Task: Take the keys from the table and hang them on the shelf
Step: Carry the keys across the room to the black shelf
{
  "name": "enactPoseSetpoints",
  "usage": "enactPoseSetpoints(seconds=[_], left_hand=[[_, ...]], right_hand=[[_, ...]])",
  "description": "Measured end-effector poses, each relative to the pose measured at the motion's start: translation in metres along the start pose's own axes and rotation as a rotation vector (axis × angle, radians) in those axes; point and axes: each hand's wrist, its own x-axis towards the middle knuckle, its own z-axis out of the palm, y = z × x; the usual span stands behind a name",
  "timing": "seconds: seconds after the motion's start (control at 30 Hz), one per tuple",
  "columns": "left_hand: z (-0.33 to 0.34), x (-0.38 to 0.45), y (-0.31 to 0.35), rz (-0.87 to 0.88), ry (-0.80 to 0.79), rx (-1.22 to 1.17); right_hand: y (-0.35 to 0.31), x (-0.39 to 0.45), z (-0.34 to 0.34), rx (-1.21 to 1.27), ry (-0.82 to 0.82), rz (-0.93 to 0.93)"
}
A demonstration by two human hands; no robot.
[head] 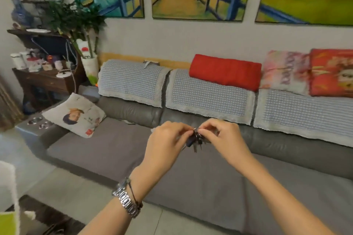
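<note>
A bunch of dark keys (195, 140) on a metal ring hangs in the air between my two hands, in front of the grey sofa. My left hand (168, 143), with a metal watch on its wrist, pinches the ring from the left. My right hand (223, 137) pinches the same ring from the right, and the keys dangle below the fingertips. A dark wooden shelf unit (44, 78) crowded with jars, a vase and small items stands at the far left against the wall. No hook is visible on it from here.
A long grey sofa (118, 150) with checked covers, a red cushion (225, 71) and printed pillows fills the middle. A potted plant (76, 19) stands beside the shelf. Grey tiled floor (63, 187) runs left of the sofa; a white object (7, 183) sits at the lower left.
</note>
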Motion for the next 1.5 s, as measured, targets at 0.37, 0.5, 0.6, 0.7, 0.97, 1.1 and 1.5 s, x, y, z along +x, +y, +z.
enactPoseSetpoints(seconds=[0.37,0.5,0.6,0.7,0.97,1.1,1.5], left_hand=[[0.143,0.157,0.125,0.453,-0.356,-0.187],[0.193,0.201,0.181,0.653,-0.450,-0.198],[0.224,0.221,0.233,0.798,-0.507,-0.220],[0.254,0.226,0.294,0.935,-0.563,-0.270],[0.328,0.179,0.474,1.278,-0.634,-0.337],[0.369,0.141,0.565,1.387,-0.705,-0.339],[0.477,0.081,0.828,1.486,-0.761,-0.270]], right_hand=[[0.086,-0.033,-0.209,-0.405,0.523,0.322],[0.095,-0.057,-0.268,-0.523,0.676,0.460],[0.093,-0.089,-0.309,-0.632,0.787,0.571],[0.087,-0.128,-0.349,-0.744,0.875,0.713],[0.079,-0.255,-0.439,-0.908,1.044,0.975],[0.088,-0.321,-0.491,-0.949,1.116,1.050],[0.158,-0.464,-0.706,-1.038,1.198,1.101]])
